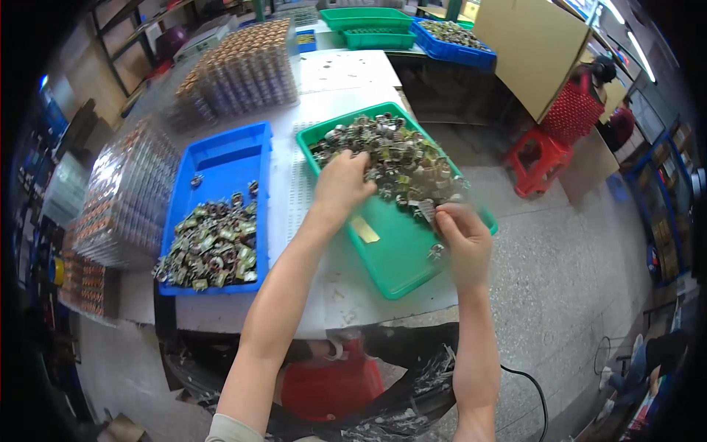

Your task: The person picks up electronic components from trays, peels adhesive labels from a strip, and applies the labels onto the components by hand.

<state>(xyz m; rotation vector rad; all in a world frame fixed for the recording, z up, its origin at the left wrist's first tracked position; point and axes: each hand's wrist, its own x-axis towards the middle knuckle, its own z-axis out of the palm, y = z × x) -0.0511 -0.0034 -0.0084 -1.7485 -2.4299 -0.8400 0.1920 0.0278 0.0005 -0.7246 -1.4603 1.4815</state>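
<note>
A green tray (398,269) on the table holds a heap of small metal electronic parts (401,158) in its far half. My left hand (345,184) reaches into the heap's left side, its fingertips bent among the parts; what they grip, if anything, is hidden. At the tray's right side, my right hand (464,236) pinches a small metallic part (427,211) between thumb and fingers. A loose part (436,252) lies on the tray floor below it. A strip of yellowish tape (364,228) is on the tray's left side.
Left of the green tray stands a blue tray (224,155) with more parts. Stacked clear packs (129,195) and another stack (243,70) stand farther left and behind. Green bins (368,18) are at the back. A person in red (574,110) sits near a red stool (539,158).
</note>
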